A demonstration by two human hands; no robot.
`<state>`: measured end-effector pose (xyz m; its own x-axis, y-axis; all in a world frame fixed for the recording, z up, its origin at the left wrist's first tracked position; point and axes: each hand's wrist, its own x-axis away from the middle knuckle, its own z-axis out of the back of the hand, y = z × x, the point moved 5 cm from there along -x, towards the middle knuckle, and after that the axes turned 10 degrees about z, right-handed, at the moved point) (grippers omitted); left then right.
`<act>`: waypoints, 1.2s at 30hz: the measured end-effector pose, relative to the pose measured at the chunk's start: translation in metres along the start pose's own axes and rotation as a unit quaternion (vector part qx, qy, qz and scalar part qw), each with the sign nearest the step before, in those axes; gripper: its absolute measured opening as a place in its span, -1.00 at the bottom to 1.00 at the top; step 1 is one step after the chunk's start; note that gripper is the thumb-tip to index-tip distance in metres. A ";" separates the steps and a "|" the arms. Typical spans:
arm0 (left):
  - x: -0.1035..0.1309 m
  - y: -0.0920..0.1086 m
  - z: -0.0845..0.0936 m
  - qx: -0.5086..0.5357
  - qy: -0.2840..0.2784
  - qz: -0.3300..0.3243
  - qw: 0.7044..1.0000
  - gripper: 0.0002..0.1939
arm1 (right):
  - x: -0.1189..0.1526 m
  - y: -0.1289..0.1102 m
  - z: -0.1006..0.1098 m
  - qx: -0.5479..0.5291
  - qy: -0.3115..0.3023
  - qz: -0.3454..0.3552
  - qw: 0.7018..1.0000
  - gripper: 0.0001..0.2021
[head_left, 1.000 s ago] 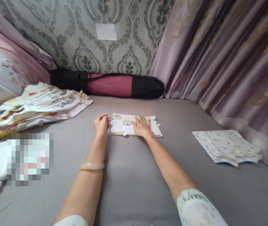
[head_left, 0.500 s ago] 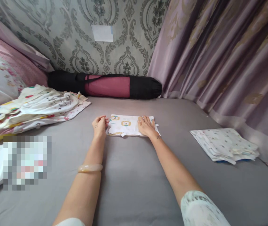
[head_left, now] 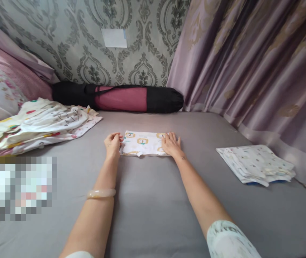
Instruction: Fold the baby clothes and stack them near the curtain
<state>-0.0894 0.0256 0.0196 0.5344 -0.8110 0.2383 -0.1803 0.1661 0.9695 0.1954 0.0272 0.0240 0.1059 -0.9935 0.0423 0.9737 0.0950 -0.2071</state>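
Surface: grey bed sheet, with patterned wallpaper behind and mauve curtains along the right side.
Left hand: the left hand lies at the left edge of the small folded cloth; its fingers are curled in and the fingertips pinch that edge. A pale bangle sits on the forearm.
Right hand: the right hand rests palm down on the cloth's right end, fingers straight and slightly spread, pressing it flat against the sheet.
Cloth: white with small orange and teal roundels, folded into a narrow rectangle, lying flat in the middle of the bed between the two hands.
Right of it: a folded stack of white printed cloths, well apart near the curtains.
Left of it: a loose heap of printed fabric.
Back: a black and pink rolled bag along the wall.
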 end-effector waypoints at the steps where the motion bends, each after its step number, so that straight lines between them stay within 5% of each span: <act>1: 0.003 0.004 -0.003 -0.037 -0.012 -0.043 0.998 -0.85 | 0.000 0.002 0.001 0.008 0.010 -0.006 1.000 -0.40; 4: 0.024 0.013 -0.026 -0.185 -0.095 -0.203 0.957 -0.83 | 0.001 0.004 0.001 0.018 0.021 -0.013 1.000 -0.40; 7: 0.051 0.005 -0.055 -0.360 -0.188 -0.292 0.866 -0.72 | 0.002 0.005 -0.002 0.014 0.013 -0.011 1.000 -0.39; 10: 0.068 -0.012 -0.070 -0.491 -0.220 -0.311 0.783 -0.58 | 0.002 0.005 -0.005 0.015 0.003 -0.016 1.000 -0.39; 14: 0.068 -0.024 -0.072 -0.560 -0.219 -0.294 0.743 -0.47 | 0.001 0.006 -0.007 0.006 -0.003 -0.017 1.000 -0.38; 21: 0.063 -0.025 -0.072 -0.587 -0.227 -0.271 0.728 -0.43 | 0.002 0.007 -0.008 0.008 -0.003 -0.014 1.000 -0.39; 28: 0.057 -0.022 -0.069 -0.531 -0.234 -0.278 0.766 -0.51 | 0.002 0.011 -0.005 -0.029 -0.004 -0.009 1.000 -0.41; 31: 0.049 -0.016 -0.067 -0.499 -0.252 -0.276 0.782 -0.57 | -0.003 0.025 0.002 -0.109 -0.013 0.006 0.994 -0.40; 36: 0.030 0.009 -0.055 -0.490 -0.250 -0.235 0.801 -0.55 | -0.007 0.075 0.022 -0.254 0.085 -0.069 0.961 -0.56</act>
<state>-0.0298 0.0338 0.0383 -0.0881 -0.9959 0.0190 0.8102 -0.0605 0.5830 0.2719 0.0425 0.0293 -0.0928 -0.9946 -0.0472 0.7469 -0.0382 -0.6639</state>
